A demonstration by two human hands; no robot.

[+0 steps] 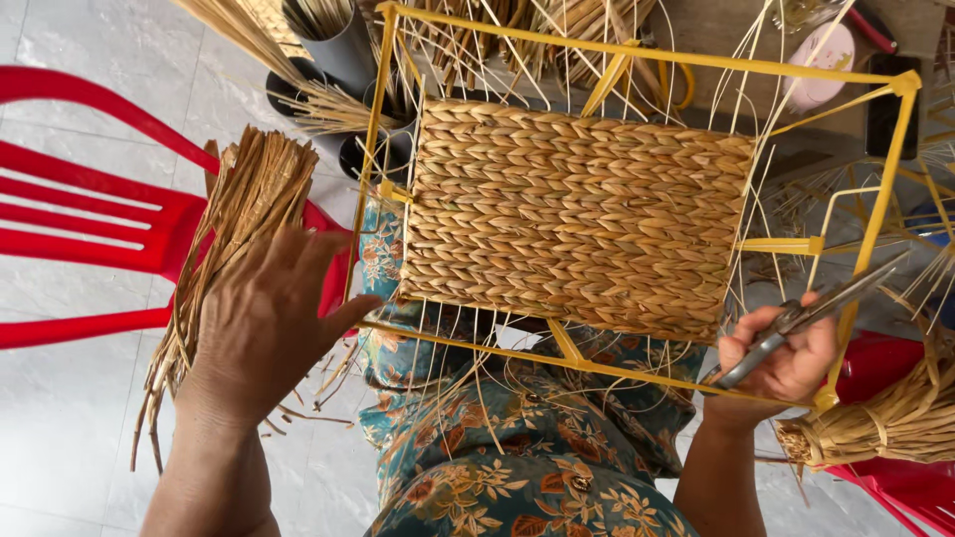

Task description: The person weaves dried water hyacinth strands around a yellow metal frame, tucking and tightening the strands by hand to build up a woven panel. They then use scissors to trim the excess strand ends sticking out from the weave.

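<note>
- Resting flat, left hand (261, 320) has fingers spread open on a bundle of dried straw strips (239, 224) lying across a red plastic chair (90, 214).
- Right hand (781, 360) fingers closed around metal scissors (811, 313), beside yellow wire frame (637, 55).
- Woven straw panel (577, 214) fills the frame over the lap.

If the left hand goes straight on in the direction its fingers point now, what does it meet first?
The left hand points up and slightly right, and its fingers already lie on the bundle of dried straw on the red chair. It would meet that bundle first; depth is hard to judge.
</note>
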